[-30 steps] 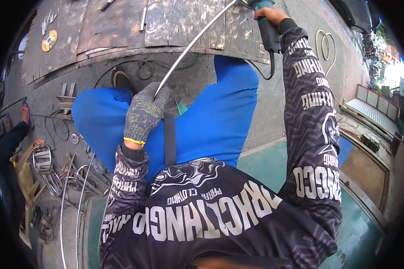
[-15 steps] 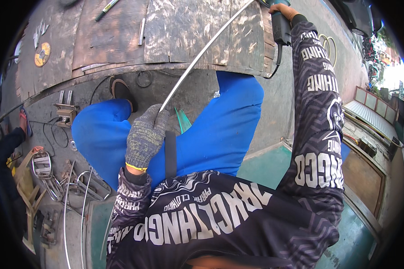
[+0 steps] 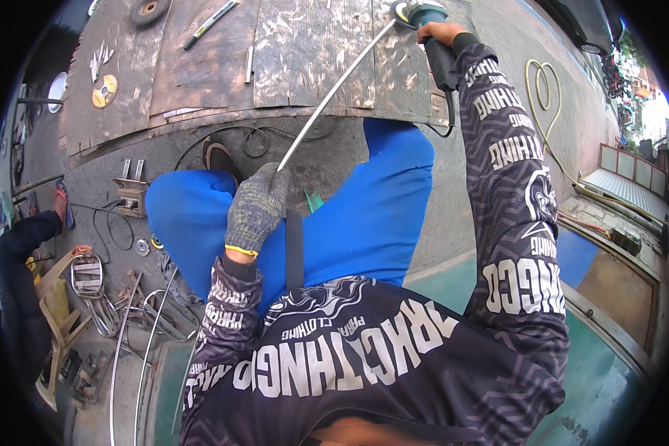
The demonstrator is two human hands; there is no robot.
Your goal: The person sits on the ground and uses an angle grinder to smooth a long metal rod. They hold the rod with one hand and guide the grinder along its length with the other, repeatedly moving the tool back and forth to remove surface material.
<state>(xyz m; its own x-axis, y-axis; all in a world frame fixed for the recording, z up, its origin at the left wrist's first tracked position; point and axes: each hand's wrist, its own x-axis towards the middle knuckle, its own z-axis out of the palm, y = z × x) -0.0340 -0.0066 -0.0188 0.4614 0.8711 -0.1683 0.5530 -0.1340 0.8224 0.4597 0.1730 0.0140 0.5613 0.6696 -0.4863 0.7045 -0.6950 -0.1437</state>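
My left hand (image 3: 256,208), in a grey knitted glove with a yellow cuff edge, is closed round the near end of a thin, shiny metal rod (image 3: 334,93). From there the rod slants up and right over the bench edge. Its far end meets the disc (image 3: 403,13) of an angle grinder at the top of the picture; whether they touch, I cannot tell exactly. Bare and wrapped round the grinder's body, my right hand (image 3: 440,33) holds the teal and black angle grinder (image 3: 441,68) at the bench's far right. A cord hangs from the tool's rear.
On the worn wooden bench (image 3: 297,63) lie a marker pen (image 3: 209,24), a yellow disc (image 3: 105,91), a short metal strip (image 3: 249,65) and a wheel (image 3: 149,10). Left, another person's leg (image 3: 18,260) shows beside a chair (image 3: 56,316) and metal frames (image 3: 89,279). A hose (image 3: 546,123) lies right.
The view has shifted, bringing the grinder's disc into the picture. My right hand and the grinder have moved left over the bench. My left hand keeps its hold on the rod.
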